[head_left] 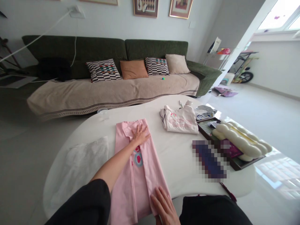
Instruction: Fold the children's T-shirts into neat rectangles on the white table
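On the white bench, head view: I judge the pink garment part folded, sides turned inward, no crosswise fold made. It lies beneath both hands. Left hand flat, unclenched, on its far part; right hand on its near right edge, pinching or merely resting, I cannot tell.

Ahead of you, a long green sofa with a beige throw stands against a pale wall hung with framed pictures. You face it across a rounded white table. To your right, beyond a window, the sky is bright; light gleams on your glossy pale floor.
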Action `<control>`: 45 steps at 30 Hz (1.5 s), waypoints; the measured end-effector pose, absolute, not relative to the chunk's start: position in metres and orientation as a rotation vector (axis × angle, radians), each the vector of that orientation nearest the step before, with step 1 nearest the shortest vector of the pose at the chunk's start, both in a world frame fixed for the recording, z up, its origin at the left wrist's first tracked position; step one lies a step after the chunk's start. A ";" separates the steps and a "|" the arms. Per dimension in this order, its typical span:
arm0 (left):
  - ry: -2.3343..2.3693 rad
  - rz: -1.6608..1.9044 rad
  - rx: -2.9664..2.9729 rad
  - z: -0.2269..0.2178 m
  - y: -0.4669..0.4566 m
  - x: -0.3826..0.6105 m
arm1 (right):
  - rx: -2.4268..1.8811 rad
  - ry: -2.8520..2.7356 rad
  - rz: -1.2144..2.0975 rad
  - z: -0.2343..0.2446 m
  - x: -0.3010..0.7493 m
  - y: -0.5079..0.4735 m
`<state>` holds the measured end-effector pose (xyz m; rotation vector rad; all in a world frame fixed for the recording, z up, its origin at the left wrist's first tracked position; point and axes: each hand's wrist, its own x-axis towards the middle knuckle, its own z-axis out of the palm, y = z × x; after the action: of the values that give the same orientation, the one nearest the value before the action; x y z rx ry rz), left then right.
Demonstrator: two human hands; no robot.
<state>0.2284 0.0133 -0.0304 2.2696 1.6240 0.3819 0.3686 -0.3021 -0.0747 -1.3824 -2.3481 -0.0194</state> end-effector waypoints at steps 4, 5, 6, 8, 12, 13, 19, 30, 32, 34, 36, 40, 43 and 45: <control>1.565 0.220 2.260 -0.031 0.030 0.225 | -1.404 -2.338 -0.016 -0.084 0.360 -0.302; 1.552 0.186 2.250 -0.028 0.037 0.223 | -1.444 -2.306 0.009 -0.084 0.355 -0.301; 1.545 0.152 2.239 -0.025 0.043 0.222 | -1.491 -2.262 0.035 -0.083 0.349 -0.300; 1.544 0.090 2.224 -0.019 0.052 0.222 | -1.585 -2.166 0.086 -0.079 0.336 -0.298; 1.508 0.033 2.258 -0.004 0.055 0.224 | -1.677 -2.100 0.187 -0.073 0.322 -0.295; 1.483 0.046 2.289 -0.001 0.051 0.222 | -1.702 -2.101 0.215 -0.071 0.321 -0.294; 1.605 0.564 2.200 0.000 0.022 0.172 | -1.788 -2.190 0.463 -0.063 0.327 -0.293; 1.774 0.904 1.548 -0.027 0.003 0.144 | -1.821 -2.179 0.538 -0.038 0.323 -0.295; 1.751 0.899 1.538 -0.024 0.002 0.150 | -1.822 -2.172 0.551 -0.035 0.324 -0.295; 1.742 0.878 1.534 -0.022 0.001 0.153 | -1.812 -2.170 0.550 -0.035 0.324 -0.296; 1.759 0.865 1.536 -0.019 0.000 0.153 | -1.794 -2.170 0.544 -0.035 0.325 -0.296; 1.832 0.919 1.604 -0.007 -0.014 0.148 | -1.771 -2.167 0.542 -0.035 0.325 -0.296; 1.695 0.942 1.882 0.002 -0.052 0.144 | -1.745 -2.180 0.556 -0.032 0.327 -0.297; 1.447 0.827 2.219 0.003 -0.096 0.139 | -1.696 -2.195 0.570 -0.026 0.333 -0.297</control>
<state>0.1394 -0.0955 0.0032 2.2194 1.4472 0.8273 0.3326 -0.2969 -0.0262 -1.6961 -2.1947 0.5704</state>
